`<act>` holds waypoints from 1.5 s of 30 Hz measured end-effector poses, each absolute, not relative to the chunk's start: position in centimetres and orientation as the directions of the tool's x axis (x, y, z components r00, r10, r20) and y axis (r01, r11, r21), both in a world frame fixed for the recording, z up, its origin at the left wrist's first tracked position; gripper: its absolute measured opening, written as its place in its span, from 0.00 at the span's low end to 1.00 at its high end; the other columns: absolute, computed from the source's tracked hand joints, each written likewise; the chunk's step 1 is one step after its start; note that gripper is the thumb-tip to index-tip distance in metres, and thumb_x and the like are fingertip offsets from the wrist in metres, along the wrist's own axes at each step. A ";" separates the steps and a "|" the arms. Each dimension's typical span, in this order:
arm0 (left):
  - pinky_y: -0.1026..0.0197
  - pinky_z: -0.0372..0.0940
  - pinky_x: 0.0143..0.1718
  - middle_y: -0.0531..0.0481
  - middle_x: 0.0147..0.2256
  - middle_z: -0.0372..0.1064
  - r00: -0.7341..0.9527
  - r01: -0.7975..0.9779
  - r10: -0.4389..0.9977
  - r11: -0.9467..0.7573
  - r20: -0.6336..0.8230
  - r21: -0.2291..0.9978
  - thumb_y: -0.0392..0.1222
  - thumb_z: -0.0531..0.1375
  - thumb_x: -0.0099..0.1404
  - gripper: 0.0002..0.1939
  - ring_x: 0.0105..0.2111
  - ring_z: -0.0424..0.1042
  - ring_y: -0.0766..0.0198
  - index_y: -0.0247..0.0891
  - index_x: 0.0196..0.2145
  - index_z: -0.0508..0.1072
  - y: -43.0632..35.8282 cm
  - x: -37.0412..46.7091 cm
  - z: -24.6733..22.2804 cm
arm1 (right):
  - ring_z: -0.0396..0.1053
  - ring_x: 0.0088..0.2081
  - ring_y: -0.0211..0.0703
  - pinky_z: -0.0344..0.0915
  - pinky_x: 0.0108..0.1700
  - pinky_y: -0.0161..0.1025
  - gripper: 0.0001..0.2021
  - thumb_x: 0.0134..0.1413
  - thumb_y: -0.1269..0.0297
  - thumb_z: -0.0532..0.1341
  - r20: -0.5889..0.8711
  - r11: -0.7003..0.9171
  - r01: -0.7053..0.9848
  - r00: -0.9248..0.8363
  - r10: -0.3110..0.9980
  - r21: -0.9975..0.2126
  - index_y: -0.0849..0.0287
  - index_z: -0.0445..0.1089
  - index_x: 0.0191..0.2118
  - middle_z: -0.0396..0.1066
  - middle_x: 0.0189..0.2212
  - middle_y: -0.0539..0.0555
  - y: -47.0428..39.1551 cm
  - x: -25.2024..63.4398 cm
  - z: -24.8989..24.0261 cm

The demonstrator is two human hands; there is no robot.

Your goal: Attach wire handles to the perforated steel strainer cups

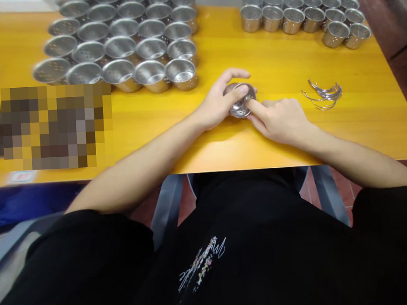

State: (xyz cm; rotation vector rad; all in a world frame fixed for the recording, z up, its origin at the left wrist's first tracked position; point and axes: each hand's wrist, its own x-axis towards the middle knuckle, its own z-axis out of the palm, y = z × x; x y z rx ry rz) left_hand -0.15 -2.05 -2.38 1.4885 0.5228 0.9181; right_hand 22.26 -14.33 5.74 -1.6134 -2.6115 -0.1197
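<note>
A small perforated metal cup (239,108) is tilted between my hands above the yellow table, its open mouth turned toward me. My left hand (223,97) is closed around its left side, thumb over the rim and index finger stretched out beyond it. My right hand (280,119) reaches the cup from the right, with its index finger inside the mouth and its thumb at the lower rim. Whether those right fingers also pinch something small inside cannot be made out. To the right of my right hand lies a loose pile of curved metal wires (326,93).
Rows of perforated metal cups (151,75) stand at the back left of the yellow table (223,147). A smaller group of similar cups (294,20) stands at the back right. A blurred-out patch (57,128) covers the left side, above a small label (22,176) near the front edge.
</note>
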 end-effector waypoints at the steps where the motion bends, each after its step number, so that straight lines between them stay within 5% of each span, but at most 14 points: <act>1: 0.39 0.87 0.62 0.40 0.56 0.91 0.584 -0.199 0.775 -0.152 0.242 0.968 0.88 0.80 0.68 0.50 0.58 0.94 0.41 0.50 0.67 0.75 -2.0 -0.1 -2.4 | 0.84 0.43 0.60 0.65 0.46 0.47 0.28 0.93 0.57 0.54 0.123 0.449 0.893 -0.449 0.885 0.026 0.60 0.78 0.81 0.93 0.51 0.69 -14.3 22.2 5.7; 6: 0.43 0.88 0.57 0.41 0.57 0.90 0.604 -0.196 0.755 -0.171 0.256 0.966 0.89 0.78 0.71 0.47 0.56 0.93 0.43 0.48 0.64 0.80 -2.3 0.0 -2.1 | 0.84 0.43 0.61 0.64 0.46 0.48 0.27 0.94 0.53 0.54 0.090 0.434 0.900 -0.435 0.896 0.028 0.61 0.80 0.78 0.92 0.56 0.72 -14.3 22.0 5.7; 13: 0.40 0.88 0.65 0.41 0.54 0.89 0.564 -0.178 0.764 -0.257 0.312 0.950 0.92 0.70 0.78 0.44 0.62 0.91 0.40 0.44 0.53 0.85 -3.2 0.1 -0.8 | 0.85 0.46 0.64 0.64 0.47 0.49 0.31 0.96 0.45 0.55 0.055 0.497 0.868 -0.497 0.866 0.017 0.58 0.75 0.84 0.90 0.64 0.73 -13.8 22.9 5.6; 20: 0.39 0.90 0.56 0.40 0.52 0.88 0.586 -0.158 0.764 -0.219 0.270 0.963 0.92 0.68 0.79 0.45 0.54 0.93 0.40 0.45 0.59 0.84 -2.7 0.0 -1.6 | 0.84 0.48 0.64 0.63 0.46 0.49 0.29 0.94 0.46 0.56 0.129 0.518 0.855 -0.516 0.847 0.021 0.62 0.81 0.77 0.91 0.58 0.71 -13.4 23.8 5.2; 28: 0.60 0.80 0.38 0.45 0.49 0.85 0.520 -0.165 0.830 -0.134 0.202 0.977 0.89 0.75 0.76 0.44 0.44 0.90 0.54 0.44 0.58 0.84 -3.8 0.2 -0.8 | 0.85 0.49 0.60 0.71 0.44 0.50 0.21 0.93 0.58 0.57 0.381 0.716 0.698 -0.662 0.645 0.002 0.56 0.86 0.69 0.90 0.60 0.66 -12.3 25.2 2.7; 37: 0.58 0.80 0.40 0.46 0.48 0.83 0.528 -0.173 0.831 -0.098 0.177 0.980 0.83 0.79 0.76 0.40 0.43 0.89 0.54 0.43 0.59 0.83 -3.7 0.0 -0.8 | 0.86 0.55 0.61 0.82 0.52 0.53 0.19 0.89 0.63 0.59 0.460 0.764 0.629 -0.642 0.613 -0.140 0.54 0.85 0.70 0.89 0.62 0.65 -11.7 25.6 1.5; 45: 0.55 0.84 0.49 0.48 0.47 0.86 0.605 -0.214 0.770 -0.087 0.202 0.973 0.78 0.90 0.63 0.45 0.47 0.90 0.53 0.45 0.59 0.82 -3.3 -0.3 -0.5 | 0.84 0.48 0.59 0.81 0.56 0.56 0.18 0.88 0.58 0.61 0.470 0.660 0.670 -0.486 0.737 -0.341 0.53 0.87 0.65 0.88 0.50 0.62 -10.6 25.9 1.8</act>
